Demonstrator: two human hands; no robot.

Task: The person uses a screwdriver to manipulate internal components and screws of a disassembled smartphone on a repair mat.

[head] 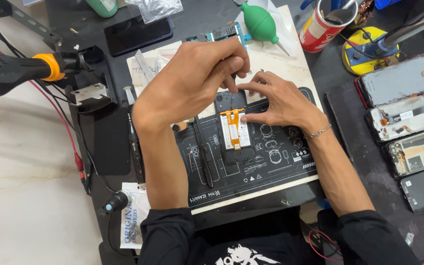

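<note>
An opened phone point(235, 132) lies back-up on a black work mat point(271, 162), showing a white battery crossed by orange flex strips. My left hand point(192, 81) hovers over its top end, fingers closed on a thin dark tool whose tip points down at the phone's upper part. My right hand point(278, 100) rests on the mat beside the phone, fingertips pressing its upper right edge. A chain bracelet sits on the right wrist.
A green air blower point(261, 22) and a red can point(320, 24) stand at the back. Several opened phones point(408, 113) lie at the right. A dark phone point(136, 34) lies at the back left, a hot-air handle point(15, 68) at the left, black tweezers point(202, 147) on the mat.
</note>
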